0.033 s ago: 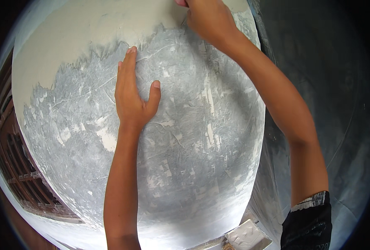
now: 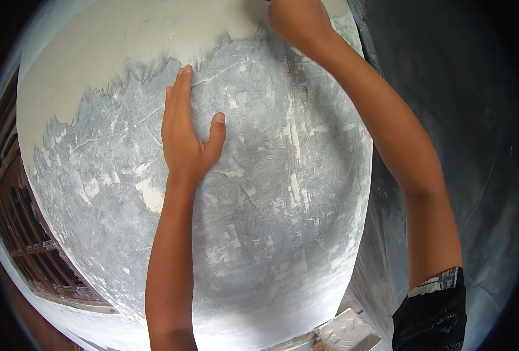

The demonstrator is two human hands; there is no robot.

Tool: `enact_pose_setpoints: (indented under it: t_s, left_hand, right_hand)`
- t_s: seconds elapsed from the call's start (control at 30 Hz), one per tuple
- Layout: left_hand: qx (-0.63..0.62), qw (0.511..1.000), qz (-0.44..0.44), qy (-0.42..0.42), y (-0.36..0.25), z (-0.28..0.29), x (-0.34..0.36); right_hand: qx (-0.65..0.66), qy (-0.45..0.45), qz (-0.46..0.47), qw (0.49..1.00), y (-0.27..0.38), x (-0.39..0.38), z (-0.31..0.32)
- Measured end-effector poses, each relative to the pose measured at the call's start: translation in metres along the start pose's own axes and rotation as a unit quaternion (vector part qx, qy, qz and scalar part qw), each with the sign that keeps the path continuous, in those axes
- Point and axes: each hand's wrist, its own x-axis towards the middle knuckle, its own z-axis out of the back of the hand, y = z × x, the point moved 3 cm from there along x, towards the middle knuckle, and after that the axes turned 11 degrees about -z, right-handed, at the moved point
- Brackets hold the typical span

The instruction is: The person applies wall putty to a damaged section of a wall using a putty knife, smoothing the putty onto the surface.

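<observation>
A wall (image 2: 253,193) fills most of the view, grey and scuffed with pale scraped patches. Across its upper part lies a smooth cream coat of filler (image 2: 125,41), ending in a ragged lower edge. My left hand (image 2: 188,137) rests flat on the grey part, fingers stretched toward that edge and thumb spread. At the top of the picture, my right hand (image 2: 300,26) is closed, held over the cream coat. A sliver of something dark shows beside its fingers, but the frame cuts it off and I cannot tell what it is.
A pan of pale wet filler (image 2: 347,332) stands low at the right, by the wall's lower corner. Dark brown slatted woodwork (image 2: 43,245) borders the wall at the left. A dark grey surface (image 2: 464,146) lies beyond the wall's right edge.
My right hand has shifted slightly to the right, its forearm along with it. My left hand stays in the same spot on the wall.
</observation>
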Motion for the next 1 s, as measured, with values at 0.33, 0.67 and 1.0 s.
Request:
enact_pose_setpoints:
  t_s: [0.33, 0.67, 1.0]
  left_hand:
    - [0.010, 1.000, -0.004, 0.007, 0.007, 0.009, -0.002]
    - [0.030, 1.000, -0.003, 0.009, 0.005, 0.004, -0.003]
    - [0.040, 0.999, 0.024, 0.003, 0.001, 0.011, -0.007]
  right_hand:
    - [-0.050, 0.104, 0.018, 0.993, 0.024, -0.086, -0.002]
    - [-0.110, 0.076, 0.026, 0.991, 0.005, -0.045, -0.009]
    - [0.237, 0.309, -0.197, 0.900, 0.063, -0.210, 0.071]
